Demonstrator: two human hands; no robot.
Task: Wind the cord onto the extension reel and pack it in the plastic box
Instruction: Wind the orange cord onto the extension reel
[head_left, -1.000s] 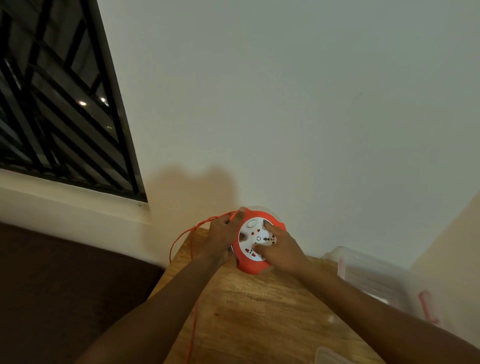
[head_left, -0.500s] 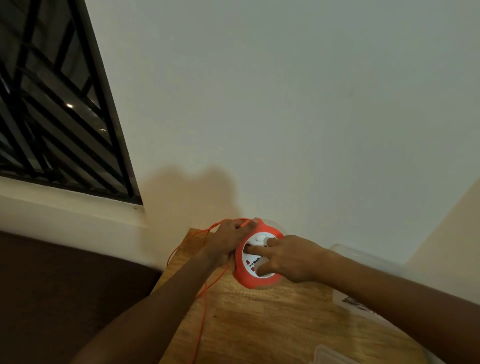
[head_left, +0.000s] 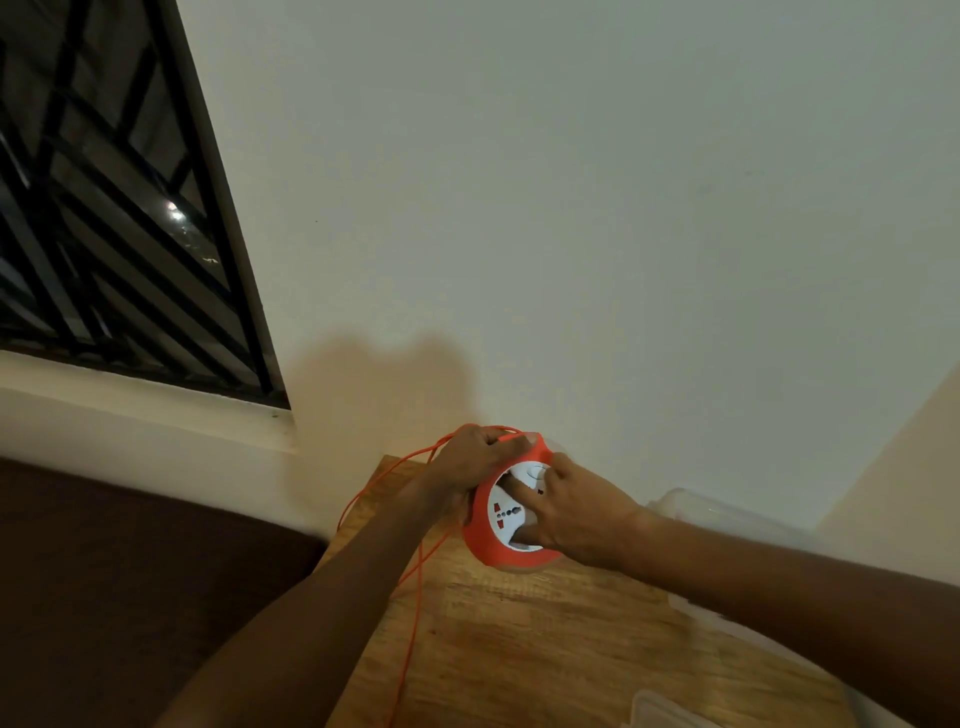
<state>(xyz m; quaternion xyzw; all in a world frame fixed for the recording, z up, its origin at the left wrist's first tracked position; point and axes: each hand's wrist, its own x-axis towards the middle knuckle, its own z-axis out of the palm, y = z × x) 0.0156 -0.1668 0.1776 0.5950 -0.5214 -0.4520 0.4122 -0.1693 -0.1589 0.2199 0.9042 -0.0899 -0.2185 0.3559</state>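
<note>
The right hand (head_left: 576, 512) has slid lower across the reel (head_left: 506, 519) face — the cord (head_left: 410, 587) now hangs in a longer loop.

Reel (head_left: 501, 525) on table (head_left: 519, 649) against wall; plastic box (head_left: 727, 514) right; cord (head_left: 410, 587) left.

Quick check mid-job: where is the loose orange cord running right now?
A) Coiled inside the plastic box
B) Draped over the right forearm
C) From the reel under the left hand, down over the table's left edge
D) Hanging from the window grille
C: the cord leaves the reel at the left hand and trails down past the table edge.
</note>
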